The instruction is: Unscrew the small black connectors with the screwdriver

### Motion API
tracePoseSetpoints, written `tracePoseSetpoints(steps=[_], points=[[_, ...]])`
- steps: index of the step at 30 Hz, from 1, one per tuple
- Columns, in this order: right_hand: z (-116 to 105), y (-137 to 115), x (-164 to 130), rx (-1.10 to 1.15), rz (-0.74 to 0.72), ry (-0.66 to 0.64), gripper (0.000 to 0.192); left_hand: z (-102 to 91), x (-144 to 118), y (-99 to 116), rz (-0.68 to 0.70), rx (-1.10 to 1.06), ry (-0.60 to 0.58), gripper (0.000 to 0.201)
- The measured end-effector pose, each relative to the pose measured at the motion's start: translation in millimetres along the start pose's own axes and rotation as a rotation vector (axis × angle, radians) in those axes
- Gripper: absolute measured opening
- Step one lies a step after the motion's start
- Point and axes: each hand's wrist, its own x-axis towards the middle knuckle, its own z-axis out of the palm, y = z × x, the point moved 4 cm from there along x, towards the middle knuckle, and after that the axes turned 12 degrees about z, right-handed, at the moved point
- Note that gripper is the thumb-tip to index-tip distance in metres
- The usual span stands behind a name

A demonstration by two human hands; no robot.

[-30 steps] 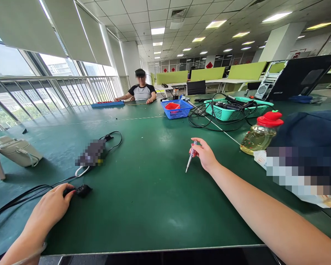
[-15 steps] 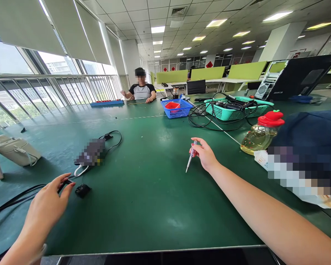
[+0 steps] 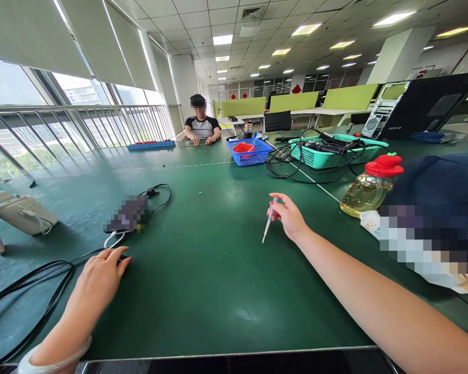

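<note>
My right hand (image 3: 290,217) is held over the middle of the green table (image 3: 203,291) and pinches a slim tester screwdriver (image 3: 268,222) with a clear handle, its tip slanting down to the table. My left hand (image 3: 99,278) lies palm down at the near left, closed over a small black plug that it hides. A black cable (image 3: 35,283) runs out to the left from under that hand. Just beyond the fingers lie a white cord loop (image 3: 113,240) and a blurred dark device (image 3: 127,217).
A cream bag (image 3: 19,213) sits at the far left. At the right are an oil bottle (image 3: 368,189) with a red cap and a dark blue cloth (image 3: 440,187). Farther back stand a blue basket (image 3: 249,152) and a teal basket (image 3: 335,150) of cables. A person (image 3: 200,127) sits across.
My left hand lifted off the cable end, moved right and came down over the small black plug. The right hand and screwdriver stayed put. The seated person moved their arms.
</note>
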Motion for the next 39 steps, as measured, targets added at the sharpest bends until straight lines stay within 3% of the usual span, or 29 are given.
tracePoseSetpoints(steps=[7, 26, 33, 39], points=[[-0.1, 0.5, 0.7, 0.003, 0.002, -0.006, 0.043, 10.5, -1.2, -5.7, 0.021, -0.036, -0.019, 0.059], [0.2, 1.6, 1.4, -0.012, 0.016, -0.032, 0.044, 3.2, -11.3, -5.8, -0.051, -0.141, -0.098, 0.049], [0.7, 1.2, 1.3, -0.014, 0.010, -0.028, 0.044, -0.2, -9.1, -4.9, -0.121, -0.249, -0.117, 0.048], [0.3, 1.5, 2.5, -0.014, 0.006, -0.031, 0.043, -10.7, -16.0, -11.8, -0.254, -0.139, -0.125, 0.060]])
